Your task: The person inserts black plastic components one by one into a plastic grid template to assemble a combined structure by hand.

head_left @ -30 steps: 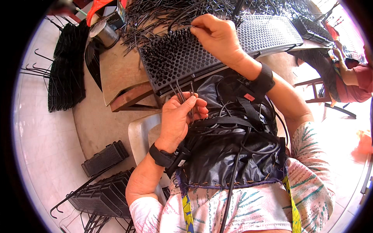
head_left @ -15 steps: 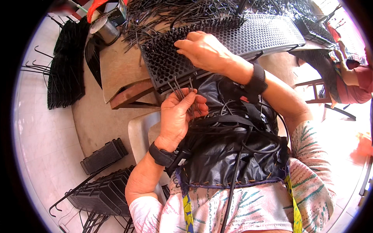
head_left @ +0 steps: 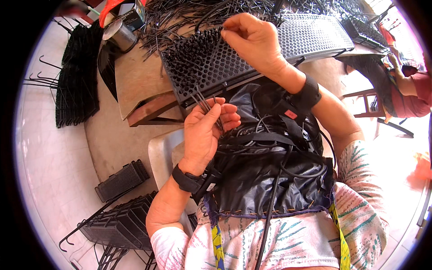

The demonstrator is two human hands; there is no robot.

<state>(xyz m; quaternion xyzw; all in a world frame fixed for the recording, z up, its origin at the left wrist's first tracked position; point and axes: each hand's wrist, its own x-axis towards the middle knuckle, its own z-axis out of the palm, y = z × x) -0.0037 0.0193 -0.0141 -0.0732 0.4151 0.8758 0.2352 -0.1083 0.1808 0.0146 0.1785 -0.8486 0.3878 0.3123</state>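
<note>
Black and perforated, a long panel (head_left: 315, 38) stretches across the upper centre of the frame at the edge of a tabletop (head_left: 141, 78), its left part bristling with short dark pieces. Just below the panel's left end, a worker's left hand (head_left: 201, 130) keeps its grip closed around a few thin dark strips (head_left: 204, 100), their tips pointing up toward the holes. The right hand (head_left: 255, 42) reaches over the panel at upper centre, thumb and fingertips pinched together; whether a strip sits between them is too small to tell. A loose heap of dark strips (head_left: 155, 36) spreads behind, beside a metal can (head_left: 120, 37) at upper left. Black slatted stacks (head_left: 119, 225) stand at lower left, while at right another person (head_left: 407, 96) in a reddish top works nearby.
</note>
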